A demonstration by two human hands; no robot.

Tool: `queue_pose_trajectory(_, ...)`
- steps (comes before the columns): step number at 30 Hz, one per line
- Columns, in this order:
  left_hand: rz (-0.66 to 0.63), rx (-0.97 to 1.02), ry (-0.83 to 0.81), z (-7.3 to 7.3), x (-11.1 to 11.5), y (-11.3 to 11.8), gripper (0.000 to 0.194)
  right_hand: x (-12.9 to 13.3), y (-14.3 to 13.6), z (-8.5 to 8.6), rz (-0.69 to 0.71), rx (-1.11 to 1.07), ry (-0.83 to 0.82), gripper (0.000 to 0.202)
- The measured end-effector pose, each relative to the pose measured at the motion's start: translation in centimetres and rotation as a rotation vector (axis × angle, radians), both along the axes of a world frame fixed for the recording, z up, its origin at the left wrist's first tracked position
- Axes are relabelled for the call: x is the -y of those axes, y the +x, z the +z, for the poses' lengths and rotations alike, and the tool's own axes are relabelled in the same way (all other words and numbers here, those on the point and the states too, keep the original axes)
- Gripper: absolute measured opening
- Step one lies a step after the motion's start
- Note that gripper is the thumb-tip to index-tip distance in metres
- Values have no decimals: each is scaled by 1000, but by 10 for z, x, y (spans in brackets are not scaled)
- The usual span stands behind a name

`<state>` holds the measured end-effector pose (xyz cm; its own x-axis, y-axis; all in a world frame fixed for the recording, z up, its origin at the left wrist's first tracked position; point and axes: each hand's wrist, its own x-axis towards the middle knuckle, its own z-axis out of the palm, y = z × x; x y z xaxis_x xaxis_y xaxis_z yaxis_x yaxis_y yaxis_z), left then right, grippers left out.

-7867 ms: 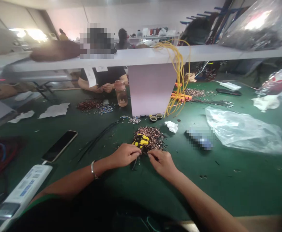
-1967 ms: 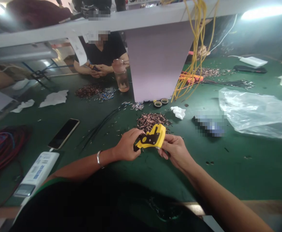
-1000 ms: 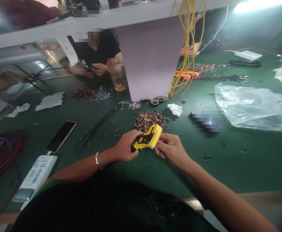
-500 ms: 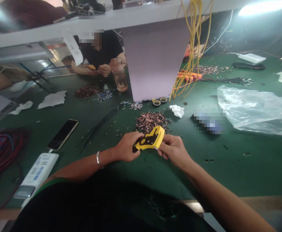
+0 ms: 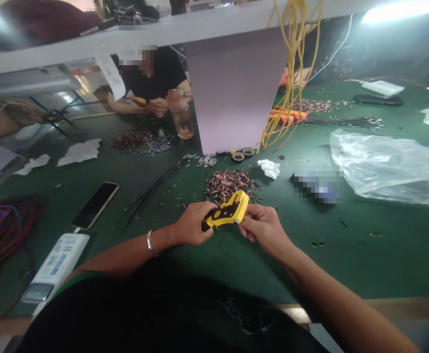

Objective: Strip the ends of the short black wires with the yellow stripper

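Note:
A yellow and black hand tool (image 5: 229, 212) is gripped at its dark end by my left hand (image 5: 194, 223), fingers wrapped round it. At the tool's yellow head, my right hand (image 5: 264, 223) has its fingers pinched together; what lies between them is too small to make out. Just beyond the tool lies a pile of short copper-coloured and black pieces (image 5: 229, 184). Thin dark wires (image 5: 151, 184) stretch over the green table (image 5: 350, 264) to the left of the pile.
Left are a phone (image 5: 95, 205), a white power strip (image 5: 58, 262) and coiled red cable (image 5: 1, 235). Tape rolls (image 5: 238, 157), crumpled tissue (image 5: 269, 168) and a plastic bag (image 5: 391, 166) lie farther back. Yellow wires (image 5: 298, 63) hang down. Across sits a person (image 5: 155, 78) beside a bottle (image 5: 181, 117).
The head of the yellow tool has shifted slightly left. My hands have otherwise hardly moved.

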<state>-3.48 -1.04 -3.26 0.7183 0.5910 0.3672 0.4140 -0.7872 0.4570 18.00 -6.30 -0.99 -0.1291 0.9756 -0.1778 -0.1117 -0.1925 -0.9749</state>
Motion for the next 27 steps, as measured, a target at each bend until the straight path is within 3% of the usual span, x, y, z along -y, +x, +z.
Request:
queue_pose_trajectory(19,63,1,-21,-4,-2,-1,16,-1,0,-3,-17,-11,-17,22)
queue_pose_trajectory(23,103,2,-179,0,-1,1,10,-2,1,-5,-23,-8,-11,20)
queue_pose_trajectory(27,155,68,-479,4,0,5,8,-4,0,-9,-40,-13,-14,21)
